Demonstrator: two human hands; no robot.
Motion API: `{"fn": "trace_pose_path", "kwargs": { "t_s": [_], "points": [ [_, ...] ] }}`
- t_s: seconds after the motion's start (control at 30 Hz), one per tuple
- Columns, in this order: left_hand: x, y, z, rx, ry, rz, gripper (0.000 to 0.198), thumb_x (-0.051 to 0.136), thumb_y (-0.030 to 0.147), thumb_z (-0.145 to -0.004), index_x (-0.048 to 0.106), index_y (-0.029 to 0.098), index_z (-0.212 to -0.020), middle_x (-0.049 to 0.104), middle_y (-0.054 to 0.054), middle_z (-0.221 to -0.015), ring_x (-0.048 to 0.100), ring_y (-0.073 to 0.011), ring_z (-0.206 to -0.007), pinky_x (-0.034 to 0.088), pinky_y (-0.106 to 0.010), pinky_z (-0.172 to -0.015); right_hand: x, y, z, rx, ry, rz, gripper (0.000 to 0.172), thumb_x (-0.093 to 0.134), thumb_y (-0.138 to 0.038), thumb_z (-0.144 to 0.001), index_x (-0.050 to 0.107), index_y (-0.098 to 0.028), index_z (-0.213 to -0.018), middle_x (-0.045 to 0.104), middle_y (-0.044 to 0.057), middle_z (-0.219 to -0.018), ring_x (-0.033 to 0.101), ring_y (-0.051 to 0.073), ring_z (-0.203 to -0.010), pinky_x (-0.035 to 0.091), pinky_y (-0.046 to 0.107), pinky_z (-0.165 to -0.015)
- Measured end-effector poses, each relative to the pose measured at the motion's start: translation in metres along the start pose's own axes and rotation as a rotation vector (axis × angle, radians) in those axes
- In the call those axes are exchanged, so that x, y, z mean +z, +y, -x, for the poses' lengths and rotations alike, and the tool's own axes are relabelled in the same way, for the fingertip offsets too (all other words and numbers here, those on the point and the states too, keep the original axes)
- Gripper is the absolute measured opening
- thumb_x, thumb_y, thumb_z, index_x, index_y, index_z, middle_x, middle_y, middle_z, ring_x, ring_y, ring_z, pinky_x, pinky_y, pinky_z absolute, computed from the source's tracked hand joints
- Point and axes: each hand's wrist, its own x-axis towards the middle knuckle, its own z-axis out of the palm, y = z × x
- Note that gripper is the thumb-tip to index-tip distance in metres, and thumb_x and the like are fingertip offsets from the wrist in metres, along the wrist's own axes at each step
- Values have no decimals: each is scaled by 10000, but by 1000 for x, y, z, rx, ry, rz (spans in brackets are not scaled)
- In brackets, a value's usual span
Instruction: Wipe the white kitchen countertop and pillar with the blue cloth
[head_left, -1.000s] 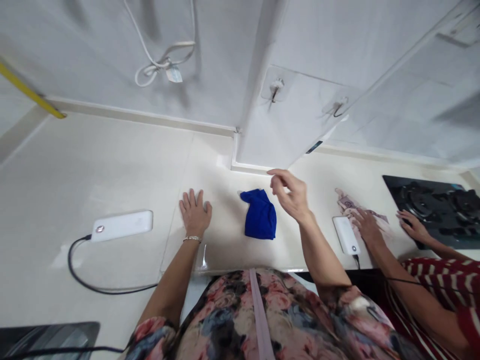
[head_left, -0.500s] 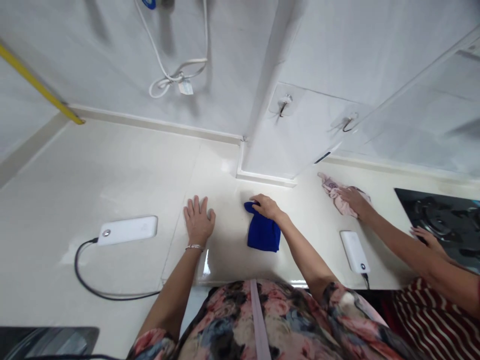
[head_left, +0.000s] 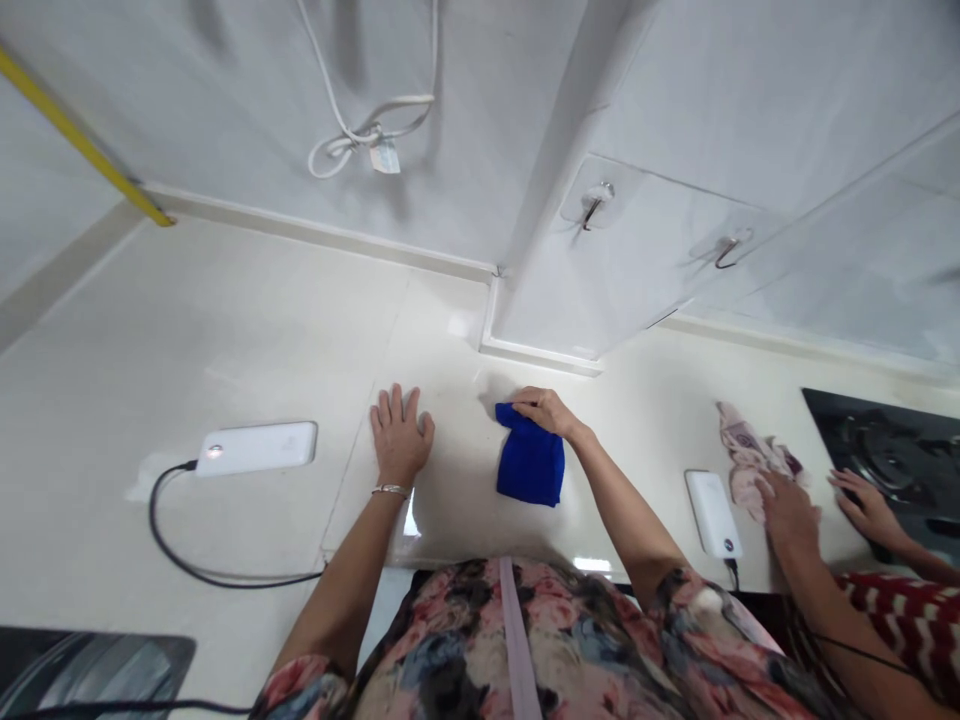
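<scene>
My left hand (head_left: 400,436) lies flat on the pale countertop (head_left: 270,370) with its fingers spread, a bracelet at the wrist. To its right, my right hand (head_left: 545,410) pinches the upper edge of a blue cloth (head_left: 531,466). The fingers are closed on the fabric, and the cloth's lower part rests on the counter. Part of its top edge is hidden under the fingers.
A white power bank (head_left: 259,447) with a black cable is on the left; another power bank (head_left: 713,514) is on the right. A co-worker's hand (head_left: 791,515) presses a pink cloth (head_left: 746,462) near a black stove (head_left: 889,440). Wall hooks (head_left: 592,212) and a sink (head_left: 97,670) show.
My right hand has shifted slightly on the blue cloth's top edge. The co-worker's hand and pink cloth have moved right and nearer. My left hand stays flat; the view has shifted a little.
</scene>
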Motion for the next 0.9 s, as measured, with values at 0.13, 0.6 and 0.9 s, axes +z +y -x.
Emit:
{"fn": "trace_pose_path", "kwargs": {
  "t_s": [0.13, 0.6, 0.9],
  "points": [
    [0, -1, 1, 16, 10, 8, 583, 437, 378, -1014, 526, 143, -1540, 334, -177, -1699, 170, -388, -1614, 180, -641, -1286, 9, 6, -3, -28, -20, 78, 256, 549, -246, -992, 799, -213, -1036, 777, 58, -1031, 710, 182, -961, 552, 304, -894],
    [1, -2, 0, 29, 43, 26, 572, 473, 351, -996, 547, 137, -1522, 358, -194, -1683, 210, -406, -1601, 218, -661, -1269, 6, -20, -33, 176, 326, 386, 309, 445, -261, -1041, 702, -204, -1201, 739, 139, -1177, 666, 261, -1140, 511, 382, -1001],
    [0, -3, 0, 33, 36, 27, 570, 465, 347, -997, 536, 144, -1524, 339, -196, -1691, 185, -398, -1610, 225, -668, -1267, -5, -27, -73, 275, 366, 129, 333, 491, -287, -934, 677, -174, -1186, 554, -58, -646, 522, 133, -600, 443, 230, -634]
  ]
}}
